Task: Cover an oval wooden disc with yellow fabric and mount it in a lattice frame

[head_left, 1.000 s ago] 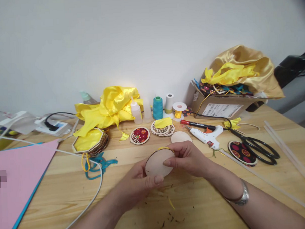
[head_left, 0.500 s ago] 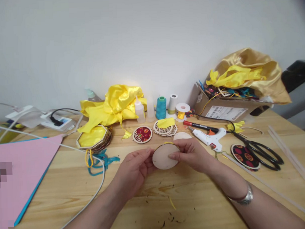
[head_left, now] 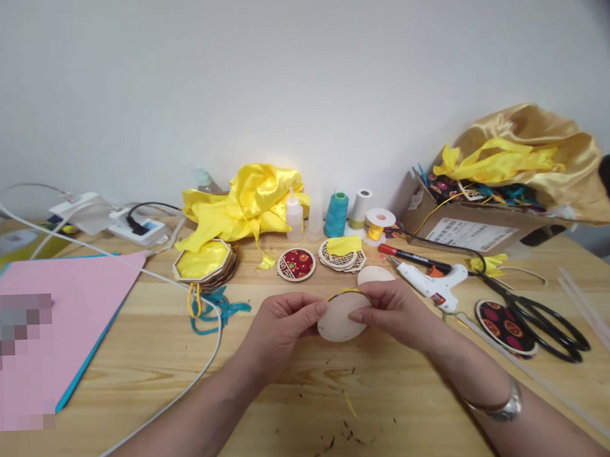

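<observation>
A pale round wooden disc point(head_left: 342, 320) is held up above the table between my two hands, with a dark rim and a bit of yellow at its top edge. My left hand point(head_left: 288, 326) pinches its left side, thumb on the near face. On the right side, my right hand point(head_left: 392, 312) grips it with the thumb flat on the near face. What lies on the disc's far side is hidden. Just behind my right hand rests another pale disc point(head_left: 375, 275). Beyond my hands lie a red fabric-covered round point(head_left: 296, 264) and a small stack of cut-out wooden pieces point(head_left: 342, 259).
A hot glue gun point(head_left: 432, 284), black-handled scissors point(head_left: 551, 323) and a dark patterned round point(head_left: 506, 327) are at right. Behind stand thread spools point(head_left: 336, 215) and a cardboard box point(head_left: 465, 233). Yellow fabric point(head_left: 254, 203), octagonal frames point(head_left: 203, 264), a white cable point(head_left: 216, 345) and pink sheets point(head_left: 82, 316) are at left.
The view has shifted a little, so the table's things appear farther right. My left thumb has come onto the near face of the disc; my right hand keeps its grip.
</observation>
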Demonstrator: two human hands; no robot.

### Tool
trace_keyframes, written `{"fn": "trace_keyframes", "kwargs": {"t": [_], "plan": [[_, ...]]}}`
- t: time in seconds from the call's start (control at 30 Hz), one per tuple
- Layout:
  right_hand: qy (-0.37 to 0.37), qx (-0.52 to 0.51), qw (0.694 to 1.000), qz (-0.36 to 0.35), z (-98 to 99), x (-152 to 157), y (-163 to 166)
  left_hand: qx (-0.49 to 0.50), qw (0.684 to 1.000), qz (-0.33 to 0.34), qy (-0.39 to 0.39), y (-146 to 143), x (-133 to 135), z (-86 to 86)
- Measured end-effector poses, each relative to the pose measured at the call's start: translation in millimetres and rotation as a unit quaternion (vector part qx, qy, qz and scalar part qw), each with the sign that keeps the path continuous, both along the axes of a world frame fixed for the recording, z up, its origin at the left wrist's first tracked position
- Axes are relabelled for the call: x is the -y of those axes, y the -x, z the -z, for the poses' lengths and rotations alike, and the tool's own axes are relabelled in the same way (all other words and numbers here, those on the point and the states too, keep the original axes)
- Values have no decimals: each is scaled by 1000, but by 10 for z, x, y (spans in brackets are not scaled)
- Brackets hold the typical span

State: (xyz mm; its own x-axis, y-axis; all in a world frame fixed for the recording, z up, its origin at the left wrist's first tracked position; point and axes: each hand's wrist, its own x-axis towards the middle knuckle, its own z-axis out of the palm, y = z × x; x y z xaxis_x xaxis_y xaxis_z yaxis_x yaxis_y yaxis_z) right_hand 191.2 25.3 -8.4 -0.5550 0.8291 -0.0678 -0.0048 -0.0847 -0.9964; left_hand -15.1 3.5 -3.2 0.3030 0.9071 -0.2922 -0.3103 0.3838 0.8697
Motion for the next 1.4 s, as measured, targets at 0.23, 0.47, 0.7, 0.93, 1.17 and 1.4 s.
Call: {"fn": "trace_keyframes", "kwargs": {"t": [0.23, 0.47, 0.7, 0.93, 1.17, 1.4], "plan": [[-13, 4, 1000, 5, -10, -17, 0, 13, 1000, -16, -9, -8, -9, 27], [-46, 46, 998, 16, -32, 20, 16, -37, 998, 5, -45, 0, 0, -1], [-124, 94, 988, -10, -63, 133, 95, -77, 992, 46, -93, -71, 26, -37], [-203, 156, 966, -28, -104, 192, 139, -175, 977, 107, -67, -62, 31, -51], [-206, 129, 970, -27, -126, 188, 157, -215, 958, 159, -102, -44, 20, -75], [-215, 120, 969, 7, -96, 184, 139, -217, 960, 123, -130, -20, 17, -78]]}}
